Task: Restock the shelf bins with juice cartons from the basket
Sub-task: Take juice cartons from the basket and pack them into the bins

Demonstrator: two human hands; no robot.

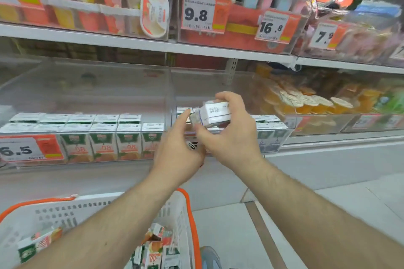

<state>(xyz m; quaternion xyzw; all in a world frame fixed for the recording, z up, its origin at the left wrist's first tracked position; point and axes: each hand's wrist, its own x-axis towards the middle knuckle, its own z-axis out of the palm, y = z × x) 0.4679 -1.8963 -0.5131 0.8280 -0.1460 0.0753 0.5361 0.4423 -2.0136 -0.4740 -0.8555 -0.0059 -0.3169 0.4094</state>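
My right hand [231,137] grips a small juice carton [213,114] at the front of the middle clear shelf bin [218,85]. Beside it, my left hand [177,150] reaches up with its index finger straight and touching the carton's left end. Rows of green and orange juice cartons [102,137] stand in the left bin [87,85]. More cartons [271,129] stand at the right of the middle bin. Below, a white basket [65,212] with orange handles holds several loose cartons [155,249], partly hidden by my left forearm.
A price tag reading 6.5 [30,148] hangs on the left bin's front. Orange jelly cups [306,100] fill the bin to the right. The upper shelf [131,43] carries tubs and price tags. White floor tiles [328,214] lie at the lower right.
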